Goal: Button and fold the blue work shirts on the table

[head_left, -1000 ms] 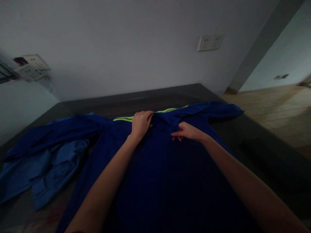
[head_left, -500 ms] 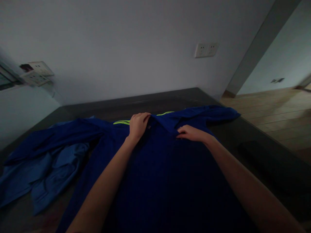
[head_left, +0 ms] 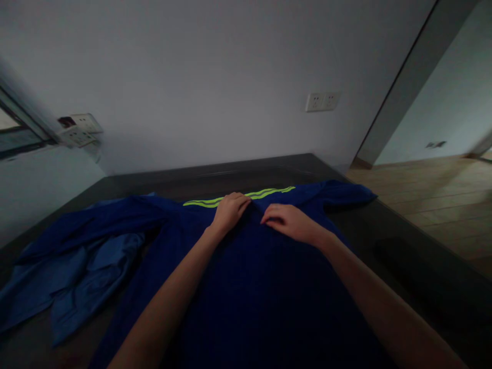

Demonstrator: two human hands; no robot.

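Note:
A dark blue long-sleeved jacket [head_left: 238, 277] lies spread out in front of me, its sleeves reaching to both sides. Yellow-green stripes [head_left: 265, 193] run across its far edge by the collar. My left hand [head_left: 230, 211] is closed at the collar, its fingertips pinching the cloth beside the stripes. A short way to the right, my right hand [head_left: 290, 221] is curled with thumb and fingertips together on the collar's near side. The bit of cloth between those fingertips is hard to make out in the dim light.
The jacket rests on a dark table [head_left: 215, 177] against a pale wall. A lighter blue garment [head_left: 96, 271] is partly under the left sleeve. At the right is a black object [head_left: 418, 277], too dark to identify. Wall sockets [head_left: 323, 101] are above the table; wooden floor [head_left: 407, 189] lies beyond its right edge.
The lifted collar flap now lies lower, and more of the yellow-green stripes shows. My right hand has moved left, closer to my left hand. The view has tilted up slightly.

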